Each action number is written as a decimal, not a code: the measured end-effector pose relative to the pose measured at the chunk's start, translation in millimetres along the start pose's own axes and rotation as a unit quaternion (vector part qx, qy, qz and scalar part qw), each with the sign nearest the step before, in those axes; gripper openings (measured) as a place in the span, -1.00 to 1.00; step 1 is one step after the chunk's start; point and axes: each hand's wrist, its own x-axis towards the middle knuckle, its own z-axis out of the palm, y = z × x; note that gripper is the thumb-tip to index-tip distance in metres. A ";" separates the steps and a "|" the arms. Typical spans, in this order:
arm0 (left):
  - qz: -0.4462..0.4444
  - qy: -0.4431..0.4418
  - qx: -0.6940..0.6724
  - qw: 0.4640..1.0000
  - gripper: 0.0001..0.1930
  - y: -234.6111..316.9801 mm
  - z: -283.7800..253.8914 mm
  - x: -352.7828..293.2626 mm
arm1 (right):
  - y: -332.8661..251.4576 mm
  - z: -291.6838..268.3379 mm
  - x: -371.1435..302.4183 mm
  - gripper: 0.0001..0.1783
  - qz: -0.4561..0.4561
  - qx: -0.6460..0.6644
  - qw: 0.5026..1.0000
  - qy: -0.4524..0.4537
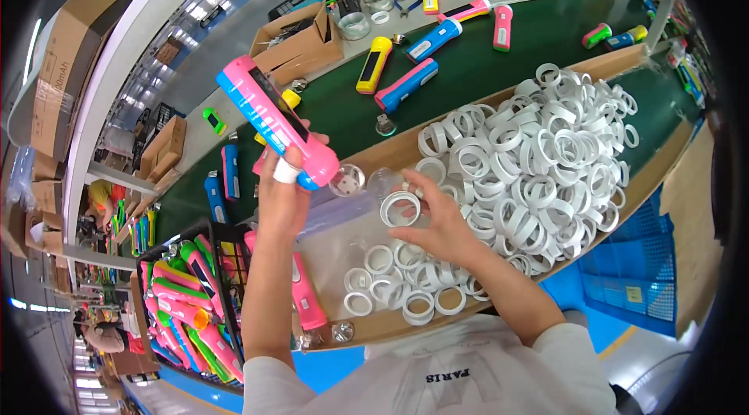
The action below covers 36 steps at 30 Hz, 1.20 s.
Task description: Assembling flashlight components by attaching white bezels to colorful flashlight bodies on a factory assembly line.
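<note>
My left hand is closed around a pink and blue flashlight with a dark panel along its side. A shiny reflector sits at the flashlight's near end, pointing toward my right hand. Something white is wrapped on a finger of that left hand. Between the bent fingers of my right hand is a white plastic ring, with a clear round lens against it. Ring and reflector are a short gap apart. Close to the right hand lies a large heap of white rings in a cardboard tray.
Several colourful flashlights lie on the green conveyor belt. A black crate full of flashlight bodies stands at left. Beyond the belt is an open cardboard box. A blue basket is at right, and a loose reflector lies near me.
</note>
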 end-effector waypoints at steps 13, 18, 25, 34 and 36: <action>0.001 0.046 0.035 0.998 -0.47 -32.0 34.0 -64.9 | -7.3 -6.3 -7.9 -0.26 -0.102 -0.072 0.992 -0.031; 0.006 -0.050 0.133 0.990 -0.51 -32.6 38.7 -86.5 | -38.6 -12.7 -9.4 -0.15 -0.068 -0.013 0.997 -0.040; -0.022 -0.004 -0.103 0.994 -0.40 -58.5 65.6 -104.0 | -37.5 31.9 -19.7 -0.40 -0.145 0.233 0.954 0.118; -0.132 -0.157 0.137 0.969 -0.15 18.7 -27.0 -130.3 | -58.7 -12.2 -25.0 -0.56 -0.220 0.002 0.975 -0.026; -0.188 -0.181 0.119 0.958 -0.29 28.1 -15.6 -128.7 | -78.8 -18.5 -26.5 -0.62 -0.309 -0.068 0.948 -0.041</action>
